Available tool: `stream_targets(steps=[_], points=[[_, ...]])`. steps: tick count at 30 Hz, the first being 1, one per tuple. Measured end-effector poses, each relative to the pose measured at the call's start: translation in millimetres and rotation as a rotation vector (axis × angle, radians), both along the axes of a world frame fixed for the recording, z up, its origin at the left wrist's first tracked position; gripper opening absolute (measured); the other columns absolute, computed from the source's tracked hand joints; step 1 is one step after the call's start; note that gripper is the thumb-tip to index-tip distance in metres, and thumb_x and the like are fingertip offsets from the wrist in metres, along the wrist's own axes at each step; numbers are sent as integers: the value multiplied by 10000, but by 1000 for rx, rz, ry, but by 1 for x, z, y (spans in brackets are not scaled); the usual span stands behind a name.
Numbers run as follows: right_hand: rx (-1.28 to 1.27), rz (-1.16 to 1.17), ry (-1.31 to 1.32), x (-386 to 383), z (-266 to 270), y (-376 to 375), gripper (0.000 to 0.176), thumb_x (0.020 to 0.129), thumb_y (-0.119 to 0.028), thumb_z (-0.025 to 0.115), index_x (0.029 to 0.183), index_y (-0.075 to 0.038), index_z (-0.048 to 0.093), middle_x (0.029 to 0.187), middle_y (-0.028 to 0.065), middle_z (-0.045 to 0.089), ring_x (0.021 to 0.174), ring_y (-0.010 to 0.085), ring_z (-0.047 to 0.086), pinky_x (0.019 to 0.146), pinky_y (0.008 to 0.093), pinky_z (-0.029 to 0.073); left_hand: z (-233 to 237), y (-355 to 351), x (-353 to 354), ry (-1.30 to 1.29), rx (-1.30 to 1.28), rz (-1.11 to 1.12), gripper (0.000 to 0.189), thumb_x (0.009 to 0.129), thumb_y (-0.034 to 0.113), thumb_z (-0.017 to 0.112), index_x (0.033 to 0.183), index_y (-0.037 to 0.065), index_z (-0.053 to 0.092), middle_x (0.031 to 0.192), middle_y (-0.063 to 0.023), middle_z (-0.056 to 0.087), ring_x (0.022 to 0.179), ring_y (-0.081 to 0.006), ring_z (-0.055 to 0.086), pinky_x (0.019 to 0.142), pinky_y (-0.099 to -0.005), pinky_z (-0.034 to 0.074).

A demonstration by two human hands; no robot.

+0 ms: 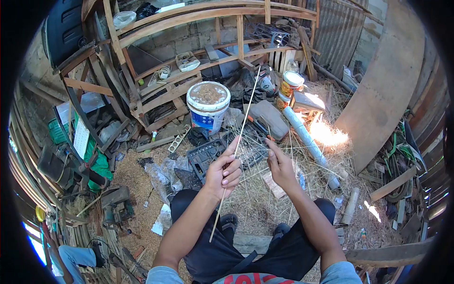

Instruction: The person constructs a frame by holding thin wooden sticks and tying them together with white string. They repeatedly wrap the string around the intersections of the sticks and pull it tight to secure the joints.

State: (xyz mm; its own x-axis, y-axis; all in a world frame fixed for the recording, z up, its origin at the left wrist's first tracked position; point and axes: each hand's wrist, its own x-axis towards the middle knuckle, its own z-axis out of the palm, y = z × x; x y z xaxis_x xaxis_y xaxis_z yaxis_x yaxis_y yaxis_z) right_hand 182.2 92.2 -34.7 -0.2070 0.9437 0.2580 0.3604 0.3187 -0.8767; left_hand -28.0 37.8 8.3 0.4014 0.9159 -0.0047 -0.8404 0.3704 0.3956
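My left hand (pixel 224 171) is closed around a long thin pale stick (pixel 246 118), which looks like a split strip of bamboo or cane. The stick slants from below my wrist up past my extended index finger, toward the upper right. To its right, my right hand (pixel 282 168) is raised apart from the stick, its index finger stretched forward and its thumb apart. No object shows clearly in it. Dry straw-like shavings (pixel 255 189) lie on the ground beneath both hands. Beyond my left hand lies a dark tool case (pixel 204 158) with moulded slots.
A white bucket (pixel 209 106) stands ahead, near a grey stone block (pixel 269 119). A grey-blue pipe (pixel 309 144) lies to the right, beside a leaning brown board (pixel 385 94). Wooden frames (pixel 189 21) cross the back. Another person's leg (pixel 78 258) shows at lower left.
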Motion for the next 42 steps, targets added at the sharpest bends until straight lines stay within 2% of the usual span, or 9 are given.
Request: stream_targets(steps=[3,7,13,19,25,28,36,37,42], points=[[280,123,94,-13,2,-18,413,956,-68,546,1368,-53,506,835,169,613,663,279,575,653,332,479,3,-2,6,31,-12,-20,556,974,76,346,1512,203,285,529,30,314,367,-61,304,317,-200,271],[564,228,-27,-19,6,-27,501,899,-52,603,1388,-86,499,802,131,534,612,272,549,590,340,469,1,-4,11,78,-41,-44,554,979,82,340,1516,200,269,515,35,305,356,-59,305,308,-197,264],[625,223,-308,-13,1,-31,635,809,-69,634,1409,-218,491,723,68,480,540,242,545,456,367,454,0,-7,14,117,-46,-67,562,983,85,338,1524,207,245,498,40,307,342,-54,302,298,-191,255],[643,134,-420,-15,8,-39,681,781,-23,627,1422,-205,486,698,70,467,530,236,528,461,355,456,4,-9,14,109,-67,-88,568,989,87,341,1530,214,225,488,41,305,334,-51,292,295,-189,246],[601,-66,-206,-13,2,-17,637,830,-13,581,1433,-182,464,688,89,538,566,275,561,525,381,473,-1,-19,17,126,-72,-168,570,991,96,353,1532,212,217,487,37,302,334,-56,288,297,-193,246],[581,-50,-143,16,18,3,622,831,65,534,1429,-82,448,735,128,577,593,270,568,594,370,477,-6,-26,23,138,-51,-224,571,991,96,350,1534,211,214,487,33,300,334,-58,286,298,-194,247],[471,323,-193,-12,5,-36,647,809,47,570,1432,-73,443,751,120,600,662,291,621,626,361,506,-3,-14,16,97,-103,-98,549,994,104,343,1515,259,265,487,33,305,329,-61,287,288,-194,242],[546,287,-175,-15,0,-33,626,836,-36,595,1436,-146,453,687,102,564,596,280,594,526,393,463,-2,-16,16,98,-98,-95,548,995,103,341,1515,259,264,487,33,305,329,-61,285,288,-194,242],[545,212,-222,-12,8,-31,617,842,-25,586,1435,-137,453,711,112,589,609,284,601,552,393,477,-1,-17,17,122,-88,-119,550,996,109,335,1519,261,256,491,36,297,327,-60,273,288,-190,236]])
